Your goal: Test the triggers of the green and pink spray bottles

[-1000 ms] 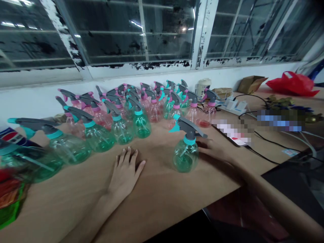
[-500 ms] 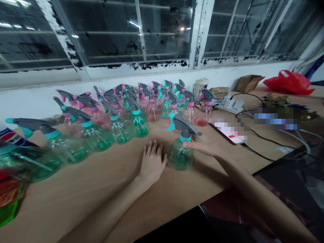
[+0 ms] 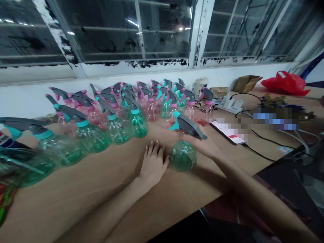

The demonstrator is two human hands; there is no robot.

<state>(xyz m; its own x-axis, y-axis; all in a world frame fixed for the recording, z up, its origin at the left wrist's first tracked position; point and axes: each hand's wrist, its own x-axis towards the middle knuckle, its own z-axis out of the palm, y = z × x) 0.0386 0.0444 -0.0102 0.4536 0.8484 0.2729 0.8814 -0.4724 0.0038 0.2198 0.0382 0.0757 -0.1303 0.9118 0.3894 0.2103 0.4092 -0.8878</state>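
Right hand [image 3: 202, 145] shifted across neck | fingers gripping green bottle [image 3: 183, 157] (axis vertical, nozzle [image 3: 176, 115] leftward) | left hand [image 3: 153, 166]: fingers spread

Both hands [image 3: 154, 165] bare; slender forearms [image 3: 120, 200] bare as far as visible.

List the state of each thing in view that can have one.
Held green spray bottle: upright, partly hidden.
Right hand: grip closed on that bottle.
Left hand: open, palm down on table.
Smartphone: screen lit, cable plugged in.
Pink spray bottle beside smartphone: upright.
Red plastic bag: crumpled.
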